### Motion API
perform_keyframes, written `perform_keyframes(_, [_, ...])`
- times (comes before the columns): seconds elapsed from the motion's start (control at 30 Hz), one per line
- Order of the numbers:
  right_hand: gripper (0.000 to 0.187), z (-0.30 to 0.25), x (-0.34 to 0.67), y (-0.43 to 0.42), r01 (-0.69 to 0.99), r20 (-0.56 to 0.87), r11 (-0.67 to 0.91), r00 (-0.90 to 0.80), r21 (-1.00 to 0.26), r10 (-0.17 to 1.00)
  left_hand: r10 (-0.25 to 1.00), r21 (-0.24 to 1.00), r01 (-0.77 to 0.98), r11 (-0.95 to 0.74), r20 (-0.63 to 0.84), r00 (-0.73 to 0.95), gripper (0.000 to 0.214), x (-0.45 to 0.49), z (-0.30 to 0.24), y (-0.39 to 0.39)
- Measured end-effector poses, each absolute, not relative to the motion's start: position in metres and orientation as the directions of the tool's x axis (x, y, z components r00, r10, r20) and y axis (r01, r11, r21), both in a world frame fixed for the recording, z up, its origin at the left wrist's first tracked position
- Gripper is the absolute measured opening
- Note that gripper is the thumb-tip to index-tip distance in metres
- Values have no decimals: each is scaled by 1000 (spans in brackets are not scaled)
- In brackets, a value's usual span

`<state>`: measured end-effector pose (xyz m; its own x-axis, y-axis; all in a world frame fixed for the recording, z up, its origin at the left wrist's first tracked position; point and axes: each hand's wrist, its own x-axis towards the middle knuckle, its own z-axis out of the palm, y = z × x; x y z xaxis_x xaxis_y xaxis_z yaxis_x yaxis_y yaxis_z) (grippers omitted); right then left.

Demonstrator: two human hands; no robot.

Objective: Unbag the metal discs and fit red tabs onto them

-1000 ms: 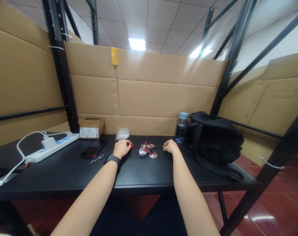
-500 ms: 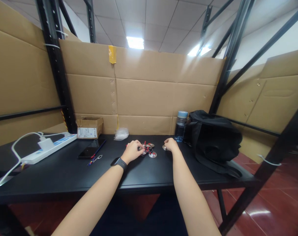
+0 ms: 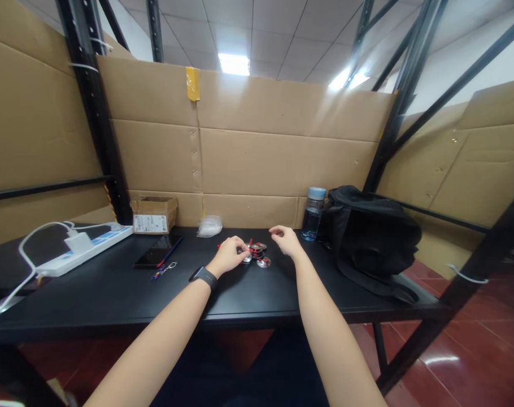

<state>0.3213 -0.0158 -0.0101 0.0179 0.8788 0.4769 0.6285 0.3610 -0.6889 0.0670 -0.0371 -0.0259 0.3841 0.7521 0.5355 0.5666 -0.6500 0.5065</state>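
A small pile of round, shiny silver metal discs with red parts [image 3: 257, 249] lies in the middle of the black table. One such disc [image 3: 264, 262] lies at the pile's near right edge. At the pile's left side, my left hand [image 3: 228, 255], with a dark watch on its wrist, has its fingers bent and closed on a silver disc [image 3: 247, 259], which the fingertips partly cover. Right of the pile, my right hand [image 3: 286, 241] is raised a little above the table, thumb and fingers drawn together. What lies between them, if anything, is hidden.
A phone [image 3: 155, 254] and a key-ring lanyard [image 3: 164, 271] lie left. Behind stand an open carton [image 3: 155, 215] and a clear plastic bag [image 3: 209, 226]. A white power strip [image 3: 87, 251] is far left; a water bottle [image 3: 312, 215] and black backpack [image 3: 373, 243] stand right.
My right hand has lifted off the table and moved slightly left. The silver disc that showed at its fingertips is no longer visible there. My left hand stays at the pile.
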Motion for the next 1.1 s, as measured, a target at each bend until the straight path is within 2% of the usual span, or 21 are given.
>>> perform_keyframes(0.07, [25, -6, 307, -22, 506, 482, 488, -155, -711, 862, 744, 538, 528, -657, 575, 340, 11, 63, -23, -36])
perform_keyframes(0.17, [37, -6, 287, -31, 410, 455, 563, -334, -718, 825, 744, 581, 488, -651, 618, 256, 14, 58, -21, -32])
perform_keyframes(0.33, [67, -10, 267, -36, 357, 470, 617, -418, -701, 777, 725, 599, 457, -658, 667, 170, 15, 53, -22, -26])
perform_keyframes(0.4, [72, -10, 264, -36, 358, 497, 637, -411, -683, 764, 719, 601, 441, -666, 674, 168, 14, 52, -22, -25])
perform_keyframes(0.57, [60, -7, 262, -38, 377, 539, 669, -400, -641, 741, 705, 602, 399, -692, 683, 192, 15, 53, -21, -28])
perform_keyframes(0.73, [64, -4, 261, -41, 363, 540, 679, -418, -638, 730, 684, 576, 395, -716, 693, 228, 13, 55, -21, -31])
perform_keyframes(1.1, [57, -3, 252, -46, 326, 535, 694, -457, -642, 711, 684, 564, 419, -712, 692, 230, 10, 58, -22, -32])
